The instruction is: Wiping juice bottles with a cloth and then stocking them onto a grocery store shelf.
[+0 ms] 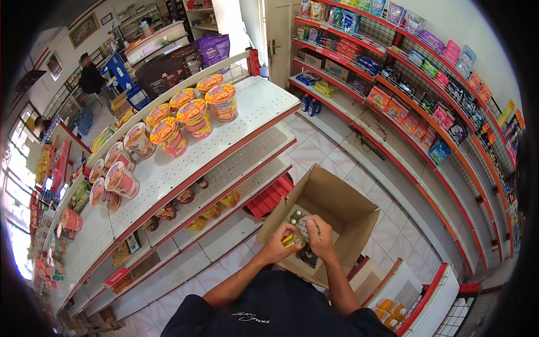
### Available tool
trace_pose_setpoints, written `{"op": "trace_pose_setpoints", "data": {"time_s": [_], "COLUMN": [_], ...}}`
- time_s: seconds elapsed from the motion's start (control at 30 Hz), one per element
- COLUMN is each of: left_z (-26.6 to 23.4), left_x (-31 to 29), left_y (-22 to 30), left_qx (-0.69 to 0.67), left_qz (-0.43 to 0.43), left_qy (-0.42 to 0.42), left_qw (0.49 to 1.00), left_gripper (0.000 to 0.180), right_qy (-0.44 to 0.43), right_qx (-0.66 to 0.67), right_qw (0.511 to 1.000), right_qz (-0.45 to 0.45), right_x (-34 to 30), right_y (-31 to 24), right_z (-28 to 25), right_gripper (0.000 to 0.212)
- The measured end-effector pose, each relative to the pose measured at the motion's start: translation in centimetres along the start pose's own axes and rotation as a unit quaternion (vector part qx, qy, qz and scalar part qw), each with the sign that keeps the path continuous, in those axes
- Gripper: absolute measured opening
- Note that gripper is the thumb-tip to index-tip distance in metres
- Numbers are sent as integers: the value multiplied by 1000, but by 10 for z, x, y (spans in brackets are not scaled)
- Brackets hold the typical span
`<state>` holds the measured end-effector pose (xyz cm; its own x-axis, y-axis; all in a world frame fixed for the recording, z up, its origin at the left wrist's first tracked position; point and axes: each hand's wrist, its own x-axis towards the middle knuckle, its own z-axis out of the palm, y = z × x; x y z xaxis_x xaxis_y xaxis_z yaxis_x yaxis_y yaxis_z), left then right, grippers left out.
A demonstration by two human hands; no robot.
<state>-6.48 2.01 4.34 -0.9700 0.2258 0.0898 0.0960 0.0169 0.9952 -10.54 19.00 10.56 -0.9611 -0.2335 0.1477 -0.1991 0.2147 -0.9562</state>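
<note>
Above an open cardboard box (359, 216), my two hands are close together. My left hand (275, 245) is closed round a small clear bottle (295, 240) with a yellow label. Right beside it, my right hand (321, 238) has its fingers curled against a pale greyish thing whose kind I cannot make out. More small bottles (296, 215) with light caps stand in the box just beyond my hands. A dark bottle or pack (307, 258) shows under my hands, partly hidden by them.
To the left, a white perforated shelf (236, 137) holds orange-lidded cup noodles (193, 117) and paler cups (120, 180). A red plastic crate (269, 196) sits beside the box. Stocked wall shelves (398, 112) curve along the right. Yellow-orange bottles (391, 312) stand at lower right. Another person (90, 76) is far off.
</note>
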Motion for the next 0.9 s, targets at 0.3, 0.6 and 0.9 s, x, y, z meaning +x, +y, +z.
{"op": "trace_pose_setpoints", "data": {"time_s": [0.3, 0.6, 0.9], "left_z": [-4, -11, 6], "left_x": [10, 2, 9], "left_y": [-19, 6, 4], "left_qx": [-75, -4, -236], "left_qz": [53, -41, -58], "left_qy": [111, -21, 185], "left_qw": [990, 999, 952], "left_gripper": [56, 47, 27], "right_qy": [136, 59, 219], "right_qx": [-51, -16, 3], "right_qw": [975, 998, 971], "right_qz": [-166, 4, -94], "right_x": [-2, 2, -4], "right_y": [-7, 6, 6], "right_z": [40, 22, 56], "right_gripper": [26, 13, 27]}}
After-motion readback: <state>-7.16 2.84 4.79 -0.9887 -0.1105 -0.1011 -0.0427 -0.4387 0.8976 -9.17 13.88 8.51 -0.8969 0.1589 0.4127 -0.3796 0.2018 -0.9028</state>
